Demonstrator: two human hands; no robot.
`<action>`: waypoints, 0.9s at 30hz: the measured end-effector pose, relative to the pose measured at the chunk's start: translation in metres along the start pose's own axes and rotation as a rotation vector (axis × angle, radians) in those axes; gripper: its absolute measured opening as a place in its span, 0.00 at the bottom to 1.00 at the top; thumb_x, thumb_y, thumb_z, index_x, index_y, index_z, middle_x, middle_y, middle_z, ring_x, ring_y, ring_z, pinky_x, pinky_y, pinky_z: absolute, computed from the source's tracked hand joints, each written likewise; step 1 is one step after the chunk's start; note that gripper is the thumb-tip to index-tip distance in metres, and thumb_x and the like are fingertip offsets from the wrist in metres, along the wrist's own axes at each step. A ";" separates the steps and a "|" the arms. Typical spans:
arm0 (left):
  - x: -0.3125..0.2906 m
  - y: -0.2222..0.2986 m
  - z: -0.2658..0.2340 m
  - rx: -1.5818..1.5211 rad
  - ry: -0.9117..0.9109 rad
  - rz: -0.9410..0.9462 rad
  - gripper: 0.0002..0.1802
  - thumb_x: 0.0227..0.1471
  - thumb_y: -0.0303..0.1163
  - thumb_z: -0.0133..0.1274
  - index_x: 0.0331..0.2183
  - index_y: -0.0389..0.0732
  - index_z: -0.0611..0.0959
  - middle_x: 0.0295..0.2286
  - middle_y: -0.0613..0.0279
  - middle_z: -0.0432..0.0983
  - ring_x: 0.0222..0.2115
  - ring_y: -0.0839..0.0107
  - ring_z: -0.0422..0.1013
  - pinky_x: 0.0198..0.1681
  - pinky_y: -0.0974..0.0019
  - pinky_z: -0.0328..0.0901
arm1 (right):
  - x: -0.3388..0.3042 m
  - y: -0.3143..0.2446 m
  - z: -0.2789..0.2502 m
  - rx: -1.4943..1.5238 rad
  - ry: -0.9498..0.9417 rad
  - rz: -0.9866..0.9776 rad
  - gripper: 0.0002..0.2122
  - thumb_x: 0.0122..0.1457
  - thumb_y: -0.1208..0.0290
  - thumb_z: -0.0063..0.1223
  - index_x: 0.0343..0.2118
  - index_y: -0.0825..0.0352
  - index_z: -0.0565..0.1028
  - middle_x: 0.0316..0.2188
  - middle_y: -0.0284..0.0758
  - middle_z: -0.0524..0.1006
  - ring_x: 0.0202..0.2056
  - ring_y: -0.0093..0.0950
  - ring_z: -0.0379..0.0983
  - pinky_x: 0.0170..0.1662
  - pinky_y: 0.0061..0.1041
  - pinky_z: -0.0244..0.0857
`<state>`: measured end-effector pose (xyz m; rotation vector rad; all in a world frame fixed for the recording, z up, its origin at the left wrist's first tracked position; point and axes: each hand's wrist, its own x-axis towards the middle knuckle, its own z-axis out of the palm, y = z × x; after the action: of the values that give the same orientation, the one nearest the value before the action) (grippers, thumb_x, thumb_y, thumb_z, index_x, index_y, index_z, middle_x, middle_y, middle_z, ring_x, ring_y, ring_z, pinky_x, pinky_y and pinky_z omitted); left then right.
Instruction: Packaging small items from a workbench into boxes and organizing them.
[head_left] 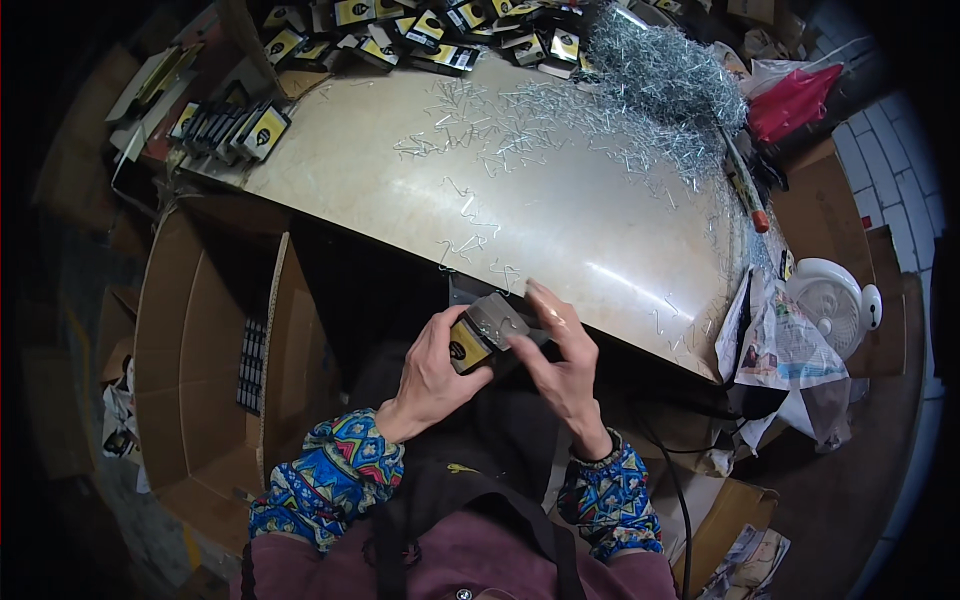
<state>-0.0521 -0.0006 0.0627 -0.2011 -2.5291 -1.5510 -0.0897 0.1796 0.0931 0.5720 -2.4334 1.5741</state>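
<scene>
While two patterned blue sleeves (330,475) come up from the lower edge of the frame, the left hand (430,368) is closed around a small black-and-yellow package (470,345) just below the centre. The package is tilted, its yellow label toward the lower left and a translucent grey plastic part toward the upper right. The right hand (562,352) is partly open beside that plastic end, thumb and forefinger apart; whether the thumb presses on it, I cannot tell.

At the left of the frame stands an open cardboard carton (205,370), with a stack of dark packages (253,365) against its inner wall. Beyond the hands, the metal-topped desk (590,235) spreads across the middle, a few bent wire hooks (475,215) scattered near its front edge. At the right, printed paper (765,345) hangs by a white fan (826,312).

Farther off, a row of similar packages (250,130) leans at the upper left. A dense heap of wire hooks (665,80) lies at the upper right, near a red plastic bag (795,100), and a loose pile of black-and-yellow packages (430,35) fills the top of the frame.
</scene>
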 end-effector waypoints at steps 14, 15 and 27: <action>0.006 -0.002 -0.002 0.064 0.035 0.178 0.47 0.40 0.26 0.66 0.60 0.42 0.63 0.43 0.48 0.72 0.39 0.48 0.75 0.40 0.56 0.72 | -0.012 -0.007 0.013 -0.292 -0.009 -0.190 0.17 0.51 0.79 0.66 0.45 0.69 0.80 0.57 0.49 0.70 0.50 0.45 0.74 0.50 0.32 0.71; 0.006 -0.003 -0.001 0.062 0.034 0.180 0.47 0.40 0.26 0.66 0.60 0.42 0.63 0.43 0.48 0.72 0.39 0.48 0.75 0.40 0.56 0.72 | -0.006 -0.013 0.012 -0.379 -0.099 -0.207 0.16 0.51 0.80 0.65 0.45 0.69 0.80 0.57 0.50 0.69 0.50 0.44 0.74 0.50 0.32 0.72; 0.004 -0.005 0.007 0.059 0.012 0.189 0.36 0.38 0.26 0.67 0.49 0.39 0.67 0.40 0.48 0.73 0.37 0.47 0.75 0.39 0.56 0.72 | -0.029 -0.009 0.032 0.148 0.059 0.149 0.13 0.53 0.82 0.63 0.43 0.72 0.80 0.45 0.45 0.79 0.44 0.35 0.79 0.46 0.27 0.73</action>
<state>-0.0577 0.0033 0.0565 -0.4095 -2.4615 -1.4011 -0.0584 0.1536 0.0769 0.3683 -2.3787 1.8139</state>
